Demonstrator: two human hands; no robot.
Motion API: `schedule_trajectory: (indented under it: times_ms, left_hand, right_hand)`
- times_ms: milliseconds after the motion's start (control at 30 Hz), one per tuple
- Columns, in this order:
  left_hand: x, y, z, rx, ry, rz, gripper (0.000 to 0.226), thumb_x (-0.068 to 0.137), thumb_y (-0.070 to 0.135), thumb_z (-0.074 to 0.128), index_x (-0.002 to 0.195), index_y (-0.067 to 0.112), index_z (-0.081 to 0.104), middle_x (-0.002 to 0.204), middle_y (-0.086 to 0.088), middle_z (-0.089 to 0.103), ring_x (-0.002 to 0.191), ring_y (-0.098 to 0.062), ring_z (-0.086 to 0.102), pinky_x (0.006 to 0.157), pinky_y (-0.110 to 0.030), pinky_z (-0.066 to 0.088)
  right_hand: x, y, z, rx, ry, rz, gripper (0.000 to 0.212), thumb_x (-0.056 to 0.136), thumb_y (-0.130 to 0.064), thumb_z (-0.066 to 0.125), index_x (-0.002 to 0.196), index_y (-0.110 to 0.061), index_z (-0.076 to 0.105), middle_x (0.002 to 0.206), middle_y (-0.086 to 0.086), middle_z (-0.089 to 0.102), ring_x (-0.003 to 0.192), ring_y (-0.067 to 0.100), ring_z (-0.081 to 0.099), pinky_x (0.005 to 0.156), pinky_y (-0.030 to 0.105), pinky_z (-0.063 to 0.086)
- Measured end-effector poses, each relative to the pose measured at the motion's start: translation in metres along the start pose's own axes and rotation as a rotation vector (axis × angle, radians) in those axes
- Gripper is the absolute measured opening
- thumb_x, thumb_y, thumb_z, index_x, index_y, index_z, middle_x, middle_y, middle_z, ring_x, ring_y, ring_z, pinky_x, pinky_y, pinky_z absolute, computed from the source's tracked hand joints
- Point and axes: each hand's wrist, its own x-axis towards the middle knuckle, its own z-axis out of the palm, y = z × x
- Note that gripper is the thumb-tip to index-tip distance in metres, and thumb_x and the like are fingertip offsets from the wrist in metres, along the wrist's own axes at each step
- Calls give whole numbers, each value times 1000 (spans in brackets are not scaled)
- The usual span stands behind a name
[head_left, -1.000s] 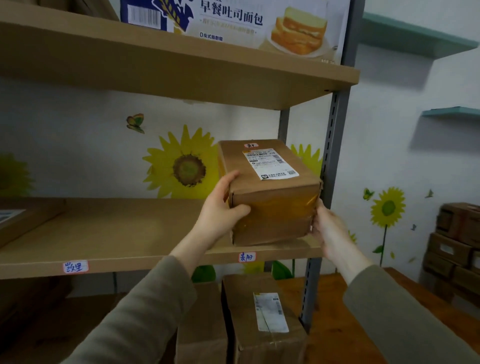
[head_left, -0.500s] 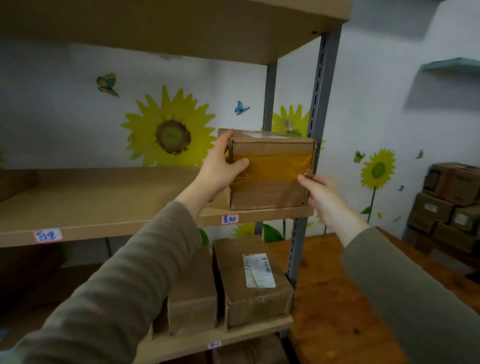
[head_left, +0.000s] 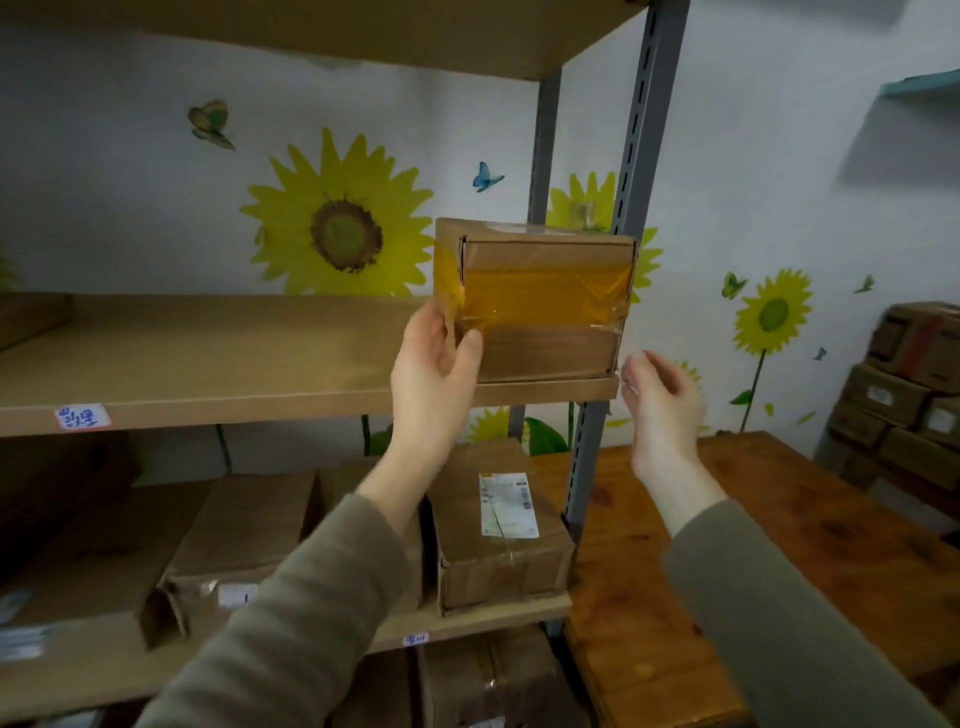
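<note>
Brown cardboard ahead: facing a box (head_left: 540, 312) sitting at the right end of the middle shelf (head_left: 208, 364), flush with the front edge, close beside the grey post (head_left: 636, 156). Gripping its lower left corner with the left hand (head_left: 434, 364), thumb on the front. Hovering the right hand (head_left: 662, 395) just off the lower right corner, fingers loosely curled, grasping nothing. Seeing open board stretching leftward.

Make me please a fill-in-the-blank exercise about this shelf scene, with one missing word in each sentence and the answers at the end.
The taped box stands at the ____ end of its shelf.
The left hand grips the box's lower corner, thumb on its ____ face.
The right hand, beside the box, holds ____.
The lower box bears a ____ label.
Missing words: right, front, nothing, white.
</note>
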Motion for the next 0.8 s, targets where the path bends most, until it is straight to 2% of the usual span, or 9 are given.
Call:
schedule_trajectory:
  times_ms: [67,133,267,367,467,533,600,700,800]
  left_hand:
    - [-38,-23,-6,-26,78,36,32,92,8,52,124,11,53,113,11,60,104,4,57,88,-9,46]
    - [-72,-56,-10,30,55,-34,23,91,6,52,113,13,59,104,10,64,95,4,60,78,-6,46]
    - [-112,-124,-19,212,-86,-423,34,92,14,55,126,11,54,116,1,62,112,-11,57,82,-7,43]
    - [-118,-153,-27,318,-122,-583,42,92,18,55,132,8,48,126,-5,59,114,-11,53,88,-16,39]
    - [-114,-171,-27,341,-176,-623,39,93,18,53,130,6,50,119,-1,62,103,-5,57,85,-12,40]
    - [-111,-183,-24,338,-219,-644,34,94,19,52,125,7,53,96,12,60,82,4,52,68,-6,38]
    - [-108,-194,-22,352,-250,-651,34,94,21,52,125,10,52,85,19,51,77,4,49,62,-7,37]
    - [-104,-206,-21,368,-256,-629,31,94,21,52,122,8,54,88,15,56,77,2,51,61,-7,42]
    - [-102,-212,-20,406,-220,-570,36,93,27,54,123,7,56,107,5,61,88,0,52,69,-4,41]
  right_hand:
    - [-22,25,-14,58,51,63,7,90,-14,60,94,-19,60,107,7,63,99,17,61,83,23,48]
    - [-40,63,-28,25,70,171,6,90,-12,59,92,-17,58,105,8,62,96,18,60,84,26,48]
    - [-57,132,-50,-229,52,373,15,89,-18,61,103,-13,59,104,7,62,94,19,57,83,30,46]
    - [-58,160,-58,-336,42,449,18,89,-22,61,104,-12,57,104,8,59,94,20,53,84,31,42]
    - [-51,174,-54,-413,10,465,23,89,-25,60,105,-10,54,111,14,59,93,22,50,88,35,41]
    - [-47,181,-50,-451,-10,484,31,90,-26,59,111,-4,53,116,17,58,94,24,50,92,37,41]
    - [-44,189,-48,-468,-28,502,35,90,-27,59,112,-2,52,120,18,57,98,28,51,92,36,40]
    - [-40,198,-46,-471,-50,522,36,90,-29,60,118,-8,53,122,11,55,108,26,51,94,35,38]
    - [-41,201,-47,-438,-26,511,37,90,-26,59,123,-10,54,119,6,57,115,25,51,95,33,39]
